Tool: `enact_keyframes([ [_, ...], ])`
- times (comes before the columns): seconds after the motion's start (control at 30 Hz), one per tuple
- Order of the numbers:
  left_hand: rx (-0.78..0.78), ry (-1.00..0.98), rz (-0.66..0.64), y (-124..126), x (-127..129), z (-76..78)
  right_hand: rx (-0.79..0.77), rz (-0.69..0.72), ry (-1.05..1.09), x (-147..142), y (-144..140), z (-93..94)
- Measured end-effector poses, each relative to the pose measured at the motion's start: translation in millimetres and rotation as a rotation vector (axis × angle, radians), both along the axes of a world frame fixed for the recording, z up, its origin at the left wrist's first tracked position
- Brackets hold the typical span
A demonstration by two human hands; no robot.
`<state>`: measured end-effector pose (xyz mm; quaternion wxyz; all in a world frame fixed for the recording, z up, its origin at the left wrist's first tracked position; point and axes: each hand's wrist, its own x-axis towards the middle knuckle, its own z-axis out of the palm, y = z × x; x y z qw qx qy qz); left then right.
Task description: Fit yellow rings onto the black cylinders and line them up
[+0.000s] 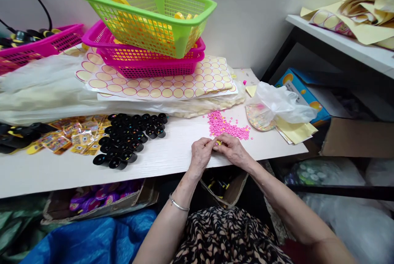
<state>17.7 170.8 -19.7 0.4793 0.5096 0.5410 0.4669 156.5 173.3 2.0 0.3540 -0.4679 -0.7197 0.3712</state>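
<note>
At the table's front edge my left hand [200, 154] and my right hand [233, 148] meet, fingers pinched together. Between their fingertips sits a small round yellow piece [218, 143], mostly covered by the fingers; a dark spot shows on it. Just beyond the hands, a spread of tiny pink pieces [226, 126] lies loose on the white table [172, 149]. Left of my hands stand several short black cups [129, 136] in a tight group, some with coloured bits inside. Small printed packets [81, 134] lie in a heap beside them.
A green basket [147, 19] with yellow pieces rests on a pink basket [156, 67], over sheets of round stickers [166, 91]. A plastic bag [280, 99] lies at the right. Below the edge are an open carton [235, 196] and a box of purple packs [98, 196].
</note>
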Motion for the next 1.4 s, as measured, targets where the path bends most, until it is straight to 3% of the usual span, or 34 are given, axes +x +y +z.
enact_keyframes([
  [0.17,0.103,0.154,0.007,1.5,3.4,0.6,-0.392,-0.205,0.446,-8.3,-4.1,-18.5],
  [0.27,0.142,0.217,0.023,1.8,5.9,1.4,-0.503,-0.328,0.568,-14.9,-5.4,-24.9],
  [0.6,0.016,0.046,0.021,2.7,9.3,-2.9,-0.484,-0.46,0.58,-29.5,-6.5,-22.2],
  [0.87,-0.037,-0.006,0.063,2.7,13.0,-10.5,-0.456,-0.501,0.487,-30.1,-5.5,-32.6],
  [1.1,-0.002,-0.017,0.106,4.9,17.1,-10.2,-0.51,-0.518,0.52,-31.7,-3.9,-31.5],
  [1.27,-0.139,-0.277,0.079,-0.2,11.8,2.7,-0.549,-0.483,0.673,-35.5,-6.9,-25.0],
  [1.4,-0.132,-0.435,0.184,-12.3,11.5,7.8,-0.524,-0.47,0.752,-35.7,-8.8,-27.5],
])
